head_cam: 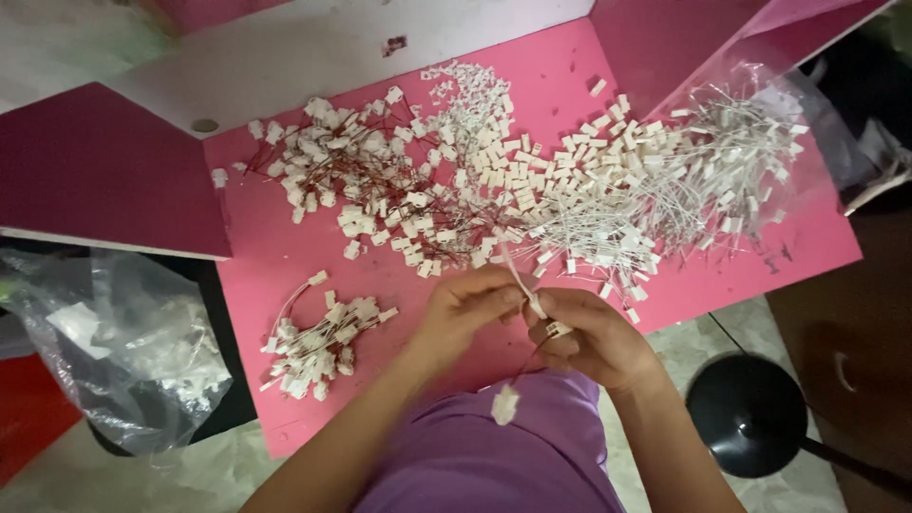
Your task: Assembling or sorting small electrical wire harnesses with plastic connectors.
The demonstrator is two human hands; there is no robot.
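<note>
Nearest, a small white connector [504, 404] dangles on a thin red wire over the purple lap. Just above it, the left hand [463, 309] and right hand [591, 337] meet at the near edge of the pink table [731, 275], fingers pinched narrowly around a white connector piece [538, 306] between them. To the left lies a small bundle of wired connectors [318, 350]. Farther off spread 2 big heaps: red-wired connectors [370, 190] at left, white-wired connectors [646, 180] at right, partly on a clear plastic bag [760, 104].

Home piecework spot — pink table [285, 256], heaped wire connectors [494, 180], tiled floor [689, 337].
</note>
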